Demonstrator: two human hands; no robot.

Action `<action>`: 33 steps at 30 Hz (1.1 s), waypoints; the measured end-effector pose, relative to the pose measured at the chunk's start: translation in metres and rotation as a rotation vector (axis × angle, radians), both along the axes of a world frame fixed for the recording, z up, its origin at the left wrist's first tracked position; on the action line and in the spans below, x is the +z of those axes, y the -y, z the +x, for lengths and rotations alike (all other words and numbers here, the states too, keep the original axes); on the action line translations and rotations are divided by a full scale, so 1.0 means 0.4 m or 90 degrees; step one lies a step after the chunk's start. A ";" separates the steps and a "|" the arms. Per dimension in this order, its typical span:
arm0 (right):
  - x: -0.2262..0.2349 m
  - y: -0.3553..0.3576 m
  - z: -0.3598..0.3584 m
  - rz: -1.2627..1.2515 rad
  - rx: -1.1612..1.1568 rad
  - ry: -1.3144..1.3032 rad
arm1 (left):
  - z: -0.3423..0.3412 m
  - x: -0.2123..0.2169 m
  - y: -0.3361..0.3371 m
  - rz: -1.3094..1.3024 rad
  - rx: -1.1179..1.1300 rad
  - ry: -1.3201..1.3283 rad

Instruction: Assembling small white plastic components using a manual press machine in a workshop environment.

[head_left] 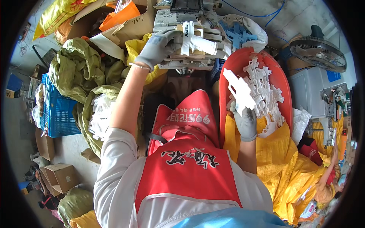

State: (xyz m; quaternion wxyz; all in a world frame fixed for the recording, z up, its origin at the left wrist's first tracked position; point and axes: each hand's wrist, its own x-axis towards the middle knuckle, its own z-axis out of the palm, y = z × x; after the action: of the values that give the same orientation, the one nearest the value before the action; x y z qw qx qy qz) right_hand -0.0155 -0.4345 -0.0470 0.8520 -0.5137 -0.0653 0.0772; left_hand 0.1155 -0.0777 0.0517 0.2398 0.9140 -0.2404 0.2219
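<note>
My left hand (157, 45), in a grey knit glove, is stretched out ahead of me, palm and fingers laid on a white moulded plastic piece (197, 42) seated on the grey metal press fixture (186, 22). The fingers are curled against the piece's near end; whether they grip it or only press it down, I cannot tell. The piece's long axis runs away to the right of that hand, roughly level across the fixture.

My right hand (245, 121), also in a grey glove, is nearer my body and closed on a second white plastic pistol-shaped moulding (238, 90). It stands up out of my fist, long axis tilted up and to the left, its tip leaning toward the fixture.

Just beyond and to the right of the right hand: a red plastic tub (281, 81) heaped with white plastic mouldings (266, 91) of the same sort. The held moulding sits over the tub's left part.

The fixture lies up and to the left of the right hand, well apart; the left hand is already on it and is plainly the nearer.

Under the right forearm, yellow woven sacks (289, 159). Left of the left arm, olive-green sacks (76, 68) and a blue plastic crate (59, 110). A red apron (188, 167) covers my front.
</note>
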 end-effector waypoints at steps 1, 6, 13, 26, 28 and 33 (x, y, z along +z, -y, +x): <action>0.007 0.009 0.009 0.018 0.004 0.014 | 0.001 0.008 0.003 -0.001 -0.002 0.002; 0.051 0.008 0.103 0.181 -0.025 0.024 | 0.005 -0.004 -0.006 -0.208 0.022 -0.115; 0.161 -0.171 0.366 -0.500 -0.166 0.552 | -0.119 -0.065 -0.099 -0.342 0.255 0.064; 0.208 -0.222 0.306 -0.801 -0.196 0.878 | -0.469 -0.217 -0.285 -0.211 0.545 -0.015; 0.161 -0.170 0.242 -0.724 -0.219 0.766 | -0.513 -0.229 -0.319 -0.068 0.589 0.008; -0.152 0.095 0.175 -0.913 -0.231 0.451 | -0.693 -0.284 -0.480 -0.174 0.719 -0.030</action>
State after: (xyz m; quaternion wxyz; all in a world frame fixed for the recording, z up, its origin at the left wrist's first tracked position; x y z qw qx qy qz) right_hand 0.0546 -0.4725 -0.1076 0.2448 -0.9301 -0.1811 -0.2053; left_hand -0.1618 0.1144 -0.0619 0.2055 0.8658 0.3210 0.3243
